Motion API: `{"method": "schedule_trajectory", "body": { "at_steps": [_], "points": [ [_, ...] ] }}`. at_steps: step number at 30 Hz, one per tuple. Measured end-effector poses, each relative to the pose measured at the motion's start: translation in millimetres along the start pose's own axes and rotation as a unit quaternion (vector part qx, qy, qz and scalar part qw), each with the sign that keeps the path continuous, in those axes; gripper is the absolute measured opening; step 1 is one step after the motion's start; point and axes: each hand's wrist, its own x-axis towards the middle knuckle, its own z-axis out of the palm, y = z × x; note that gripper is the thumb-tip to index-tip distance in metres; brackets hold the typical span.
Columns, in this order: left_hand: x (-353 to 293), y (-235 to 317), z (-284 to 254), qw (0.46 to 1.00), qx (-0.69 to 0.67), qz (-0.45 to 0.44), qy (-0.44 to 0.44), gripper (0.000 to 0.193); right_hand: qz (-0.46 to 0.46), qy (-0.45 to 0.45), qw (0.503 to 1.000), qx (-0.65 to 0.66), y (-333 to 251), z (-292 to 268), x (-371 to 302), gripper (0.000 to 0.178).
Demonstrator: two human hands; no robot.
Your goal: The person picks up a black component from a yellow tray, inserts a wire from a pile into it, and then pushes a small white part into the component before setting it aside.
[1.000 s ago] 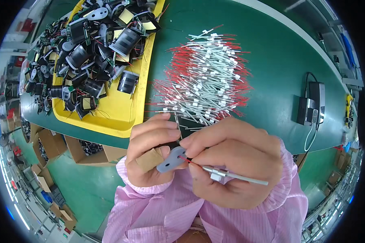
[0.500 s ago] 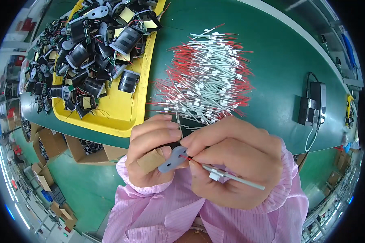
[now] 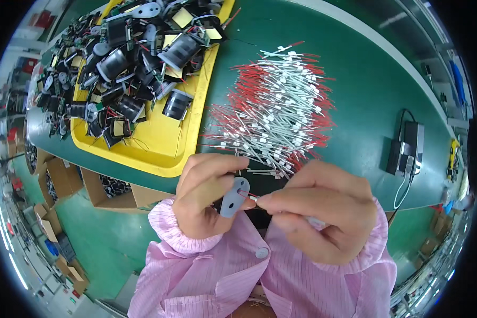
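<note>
My left hand (image 3: 204, 199) grips a small coil part with a grey flat bracket (image 3: 233, 197) that has two holes. My right hand (image 3: 323, 214) pinches a thin red and white sleeved wire (image 3: 250, 196), its tip at the bracket's upper hole. Both hands are held close to my chest, just in front of the green table's (image 3: 365, 111) near edge. A large heap of the same red and white wires (image 3: 278, 114) lies on the table right behind my hands.
A yellow tray (image 3: 167, 151) piled with black coil parts and grey brackets (image 3: 127, 69) stands at the left. A black adapter with a cable (image 3: 408, 148) lies at the right. Cardboard boxes (image 3: 63, 180) sit on the green floor below the table.
The long white end of the wire that stuck out of my right hand is now hidden inside it. The wire's tip has moved up to the bracket's hole.
</note>
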Motion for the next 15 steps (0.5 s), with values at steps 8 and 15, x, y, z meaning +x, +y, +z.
{"method": "schedule_trajectory", "body": {
  "at_steps": [8,15],
  "points": [
    [6,10,-9,0.998,0.041,-0.028,-0.046,0.054,0.006,-0.007,0.980,-0.201,4,1,-3,0.022],
    [7,12,-6,0.998,0.021,-0.047,-0.046,0.047,-0.009,-0.047,0.970,-0.238,5,-2,-3,0.026]
  ]
}}
